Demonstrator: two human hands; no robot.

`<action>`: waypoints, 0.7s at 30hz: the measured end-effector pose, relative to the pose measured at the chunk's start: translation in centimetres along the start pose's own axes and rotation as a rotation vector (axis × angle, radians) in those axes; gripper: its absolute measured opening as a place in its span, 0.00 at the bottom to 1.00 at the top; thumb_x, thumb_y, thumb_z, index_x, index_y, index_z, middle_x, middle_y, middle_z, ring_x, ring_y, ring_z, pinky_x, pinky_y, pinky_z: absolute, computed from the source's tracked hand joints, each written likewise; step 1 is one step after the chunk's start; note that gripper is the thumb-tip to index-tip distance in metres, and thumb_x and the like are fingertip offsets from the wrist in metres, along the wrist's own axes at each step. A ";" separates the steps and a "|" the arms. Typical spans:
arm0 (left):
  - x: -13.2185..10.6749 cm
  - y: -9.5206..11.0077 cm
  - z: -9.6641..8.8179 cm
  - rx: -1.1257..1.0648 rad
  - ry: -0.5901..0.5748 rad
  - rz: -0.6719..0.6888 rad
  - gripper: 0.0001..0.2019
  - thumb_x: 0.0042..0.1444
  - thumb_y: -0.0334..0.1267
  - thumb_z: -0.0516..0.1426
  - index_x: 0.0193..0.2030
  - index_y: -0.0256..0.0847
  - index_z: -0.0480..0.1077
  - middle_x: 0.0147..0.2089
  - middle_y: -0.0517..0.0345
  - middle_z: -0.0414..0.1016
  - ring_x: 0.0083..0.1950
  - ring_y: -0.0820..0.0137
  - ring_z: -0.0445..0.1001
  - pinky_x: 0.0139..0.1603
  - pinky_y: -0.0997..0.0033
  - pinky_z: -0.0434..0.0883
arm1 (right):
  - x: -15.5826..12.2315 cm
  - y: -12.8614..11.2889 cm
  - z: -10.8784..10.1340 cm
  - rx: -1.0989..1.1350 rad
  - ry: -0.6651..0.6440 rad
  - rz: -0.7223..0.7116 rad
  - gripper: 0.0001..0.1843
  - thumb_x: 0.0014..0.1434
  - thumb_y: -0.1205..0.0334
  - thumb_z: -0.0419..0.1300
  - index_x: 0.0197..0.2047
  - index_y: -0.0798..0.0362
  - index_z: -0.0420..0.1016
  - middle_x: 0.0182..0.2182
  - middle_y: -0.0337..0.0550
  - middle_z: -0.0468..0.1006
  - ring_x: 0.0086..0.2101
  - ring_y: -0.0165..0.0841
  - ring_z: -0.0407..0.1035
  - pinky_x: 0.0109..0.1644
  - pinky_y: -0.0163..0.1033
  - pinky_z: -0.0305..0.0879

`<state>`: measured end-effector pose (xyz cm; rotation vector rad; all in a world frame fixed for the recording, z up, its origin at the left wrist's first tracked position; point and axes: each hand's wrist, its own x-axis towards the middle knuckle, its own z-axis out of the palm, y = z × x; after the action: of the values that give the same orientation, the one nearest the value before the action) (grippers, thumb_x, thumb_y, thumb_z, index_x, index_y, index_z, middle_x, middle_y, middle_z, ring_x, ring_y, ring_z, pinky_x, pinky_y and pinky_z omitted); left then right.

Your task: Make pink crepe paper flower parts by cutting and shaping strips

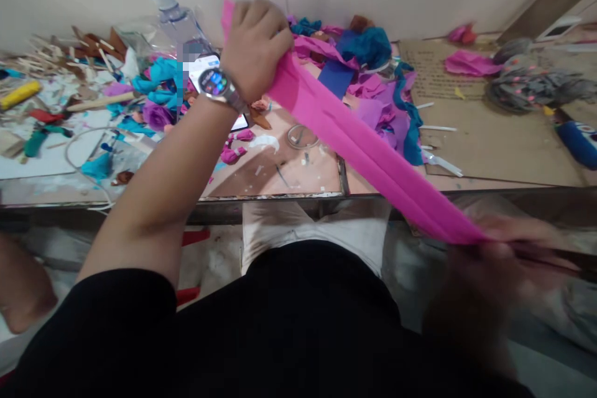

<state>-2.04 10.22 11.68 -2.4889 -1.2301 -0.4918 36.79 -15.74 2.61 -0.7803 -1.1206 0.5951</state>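
Observation:
A long strip of pink crepe paper (354,140) stretches slantwise between my two hands above the worktable's front edge. My left hand (256,43), with a watch (215,84) on its wrist, is closed around the upper end, and a bit of pink pokes out past its fingers. At the lower right my right hand (513,261), smeared by motion, grips the other end. Something dark and long (559,256) shows at its fingers; its kind is too blurred to tell. A phone (205,65) is partly hidden behind my left wrist.
Crepe paper scraps (380,99) in pink, purple and blue lie behind the strip. A water bottle (181,28) stands by the wall. Cardboard (448,137) bears a grey bundle (527,84) at right. Wooden sticks (51,59) and green-handled pliers (41,140) lie at left.

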 end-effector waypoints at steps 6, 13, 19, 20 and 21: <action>6.6 -2.3 1.8 -0.134 -0.071 0.047 0.16 0.77 0.41 0.53 0.54 0.28 0.74 0.71 0.39 0.69 0.72 0.57 0.50 0.74 0.34 0.41 | -7.0 1.2 10.4 0.473 -0.144 0.699 0.08 0.63 0.59 0.71 0.40 0.51 0.77 0.20 0.28 0.63 0.17 0.21 0.55 0.21 0.29 0.60; 7.2 -3.2 5.1 -0.401 -0.126 -0.020 0.01 0.69 0.26 0.61 0.45 0.32 0.73 0.69 0.43 0.73 0.66 0.63 0.53 0.79 0.37 0.33 | -6.6 2.4 15.0 0.658 -0.152 0.897 0.12 0.63 0.59 0.71 0.39 0.50 0.71 0.20 0.25 0.59 0.19 0.21 0.48 0.20 0.25 0.55; 2.5 1.7 3.7 -0.403 0.026 -0.222 0.21 0.67 0.22 0.59 0.66 0.27 0.67 0.70 0.37 0.66 0.69 0.54 0.57 0.75 0.39 0.49 | -5.7 3.1 15.0 0.586 -0.168 0.869 0.13 0.63 0.58 0.72 0.39 0.50 0.71 0.19 0.24 0.59 0.17 0.20 0.47 0.20 0.25 0.56; 0.8 3.1 3.2 -0.418 0.069 -0.238 0.18 0.68 0.24 0.59 0.63 0.28 0.69 0.65 0.39 0.69 0.66 0.55 0.62 0.72 0.44 0.54 | -5.4 3.3 14.9 0.568 -0.167 0.856 0.13 0.62 0.57 0.72 0.39 0.51 0.71 0.18 0.24 0.60 0.17 0.19 0.47 0.20 0.25 0.56; -1.1 4.8 2.7 -0.445 0.102 -0.258 0.14 0.70 0.27 0.58 0.60 0.30 0.70 0.57 0.42 0.73 0.58 0.58 0.68 0.67 0.49 0.61 | -5.1 3.5 14.9 0.551 -0.168 0.844 0.13 0.62 0.57 0.72 0.39 0.51 0.71 0.18 0.23 0.60 0.16 0.19 0.46 0.20 0.25 0.57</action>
<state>1.62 7.88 8.18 -2.6168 -1.5479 -1.0472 20.96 -13.85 0.36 -0.7001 -0.6741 1.6239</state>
